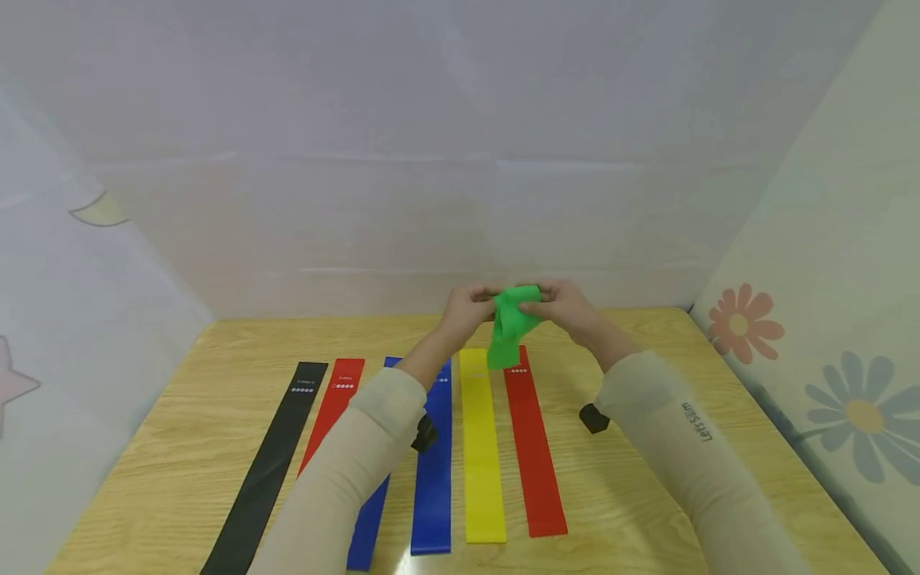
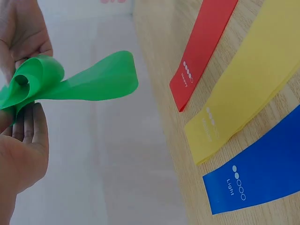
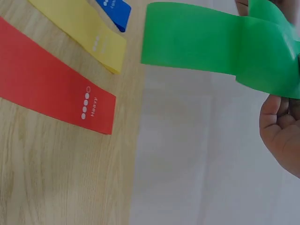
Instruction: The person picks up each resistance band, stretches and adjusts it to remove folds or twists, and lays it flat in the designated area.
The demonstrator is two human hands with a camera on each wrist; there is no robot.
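step: rolling green band (image 1: 512, 323) above yellow band (image 1: 480, 447) | left hand (image 1: 465, 307), right hand (image 1: 563, 306) pinch it | next: likely tighter folds

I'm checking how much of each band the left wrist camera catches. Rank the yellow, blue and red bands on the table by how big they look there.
1. yellow band, largest.
2. blue band.
3. red band, smallest.
All run past the frame edge and lie at different distances from the camera, so this says nothing about true size.

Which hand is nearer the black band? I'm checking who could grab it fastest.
Left. The left hand holds the green band above the table's far edge, on the side nearer the black band; the right hand is farther across.
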